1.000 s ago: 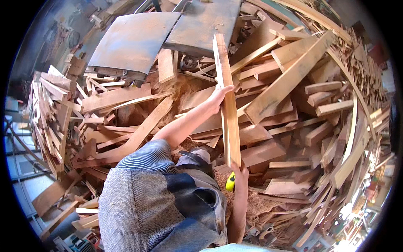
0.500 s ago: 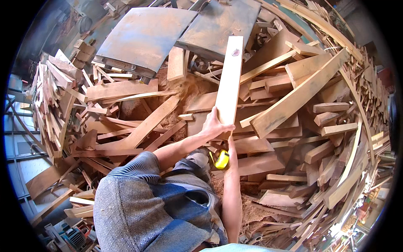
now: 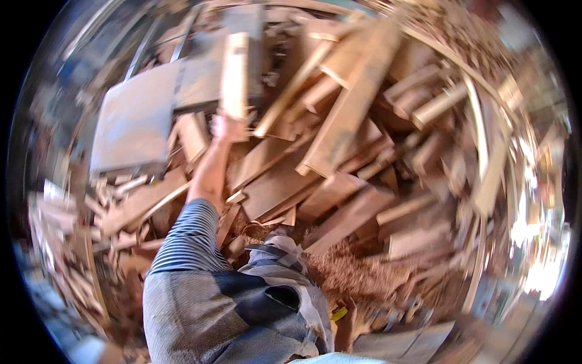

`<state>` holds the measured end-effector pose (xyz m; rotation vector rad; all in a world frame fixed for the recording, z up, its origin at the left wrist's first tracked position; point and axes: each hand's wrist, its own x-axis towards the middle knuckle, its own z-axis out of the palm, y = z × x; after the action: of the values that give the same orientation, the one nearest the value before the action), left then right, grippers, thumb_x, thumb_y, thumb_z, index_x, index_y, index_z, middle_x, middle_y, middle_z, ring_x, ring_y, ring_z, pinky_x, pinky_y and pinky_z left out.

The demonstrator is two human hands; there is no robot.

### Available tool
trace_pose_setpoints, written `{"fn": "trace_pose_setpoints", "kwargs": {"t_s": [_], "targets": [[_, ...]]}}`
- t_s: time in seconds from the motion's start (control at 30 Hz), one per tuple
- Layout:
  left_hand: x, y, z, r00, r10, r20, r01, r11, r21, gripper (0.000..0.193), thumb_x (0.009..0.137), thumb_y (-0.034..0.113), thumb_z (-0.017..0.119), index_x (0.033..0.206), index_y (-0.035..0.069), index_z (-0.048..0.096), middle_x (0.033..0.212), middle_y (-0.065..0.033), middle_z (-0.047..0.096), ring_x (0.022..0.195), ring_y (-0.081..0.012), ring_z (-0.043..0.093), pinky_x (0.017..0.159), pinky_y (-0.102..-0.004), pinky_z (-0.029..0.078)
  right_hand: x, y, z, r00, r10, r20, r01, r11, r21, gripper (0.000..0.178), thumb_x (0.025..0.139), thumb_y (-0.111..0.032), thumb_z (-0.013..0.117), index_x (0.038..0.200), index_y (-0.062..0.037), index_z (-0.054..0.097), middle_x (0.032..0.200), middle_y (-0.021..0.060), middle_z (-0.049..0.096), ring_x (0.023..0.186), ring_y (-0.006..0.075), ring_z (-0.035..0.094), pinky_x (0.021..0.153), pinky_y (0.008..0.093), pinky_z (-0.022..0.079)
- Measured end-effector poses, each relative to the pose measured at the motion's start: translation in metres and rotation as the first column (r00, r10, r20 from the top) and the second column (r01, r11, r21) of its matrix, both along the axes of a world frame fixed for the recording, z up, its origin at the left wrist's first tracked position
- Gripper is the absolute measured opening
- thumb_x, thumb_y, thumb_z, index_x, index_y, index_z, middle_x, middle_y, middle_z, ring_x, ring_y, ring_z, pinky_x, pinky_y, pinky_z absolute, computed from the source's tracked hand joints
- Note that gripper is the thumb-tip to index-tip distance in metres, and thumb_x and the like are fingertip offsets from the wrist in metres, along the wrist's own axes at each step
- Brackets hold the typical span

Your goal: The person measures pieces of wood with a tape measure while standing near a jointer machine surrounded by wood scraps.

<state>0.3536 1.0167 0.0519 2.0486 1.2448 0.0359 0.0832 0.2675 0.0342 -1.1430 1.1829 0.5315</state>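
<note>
"Where is the board now?"
"Out at eleven o'clock, the pale board (image 3: 236, 70), its far end pointing almost to twelve and overlapping the metal top in view. I can't tell whether it touches."

"Who has it?"
"The left hand (image 3: 227, 126) alone, fingers clamped on its near end, arm stretched out. Half a second ago both hands were together at that end."

"And the right hand (image 3: 346, 316)?"
"Drawn back between five and six o'clock, low and dim, with the yellow tape measure (image 3: 338, 314) in it. The fingers look folded round it, though blur hides the detail."

"What does that mean for the work?"
"My reading: one hand now manages the board, and the tape, well apart from it, is out of use for the moment."

"What lies around?"
"Two dusty metal tops: one (image 3: 136, 118) at ten, the other (image 3: 199, 82) between ten and eleven. A long plank (image 3: 354, 100) slants across the heap at one, and sawdust (image 3: 345, 267) covers the ground at five."

"And the room?"
"Bundled offcuts (image 3: 57, 221) crowd in between eight and nine. Glare (image 3: 539, 273) breaks in near four, and the rim is smeared; the whole view has swung."
</note>
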Motion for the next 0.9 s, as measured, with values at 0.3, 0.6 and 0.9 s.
{"fn": "trace_pose_setpoints", "kwargs": {"t_s": [0.3,0.6,0.9], "targets": [[0.132,-0.135,-0.017,0.795,-0.472,0.381,0.168,0.775,0.609,0.073,0.085,0.045,0.078,0.14,0.003,0.054,0.144,-0.0256,0.053,0.136,-0.0423,0.048,0.113,-0.0536,0.04,-0.124,-0.006,-0.081,0.942,-0.332,0.04,0.305,0.903,0.303,0.024,0.093,-0.023,0.067,0.11,-0.0066,0.065,0.08,0.0099,0.07,0.06,0.0231,0.063,0.053,0.035,0.054],[0.06,-0.504,0.017,0.243,-0.875,0.419,0.914,0.351,0.203,0.083,0.088,0.046,0.073,0.148,-0.005,0.044,0.141,-0.0275,0.059,0.133,-0.041,0.055,0.115,-0.0466,0.043,-0.158,0.045,-0.056,0.86,-0.474,0.19,0.433,0.875,0.218,0.028,0.087,-0.008,0.063,0.113,0.0016,0.068,0.096,0.0054,0.067,0.077,0.0168,0.063,0.071,0.0263,0.053],[0.165,-0.651,0.118,0.451,-0.673,0.586,0.847,0.115,-0.519,0.091,0.099,0.049,0.066,0.157,-0.01,0.026,0.152,-0.0292,0.046,0.138,-0.0379,0.05,0.113,-0.0492,0.045,-0.235,0.022,-0.057,0.647,-0.757,0.086,0.712,0.641,0.286,0.05,0.089,-0.016,0.062,0.137,-0.0054,0.06,0.081,0.0079,0.062,0.072,0.0241,0.061,0.068,0.0395,0.056]]}}
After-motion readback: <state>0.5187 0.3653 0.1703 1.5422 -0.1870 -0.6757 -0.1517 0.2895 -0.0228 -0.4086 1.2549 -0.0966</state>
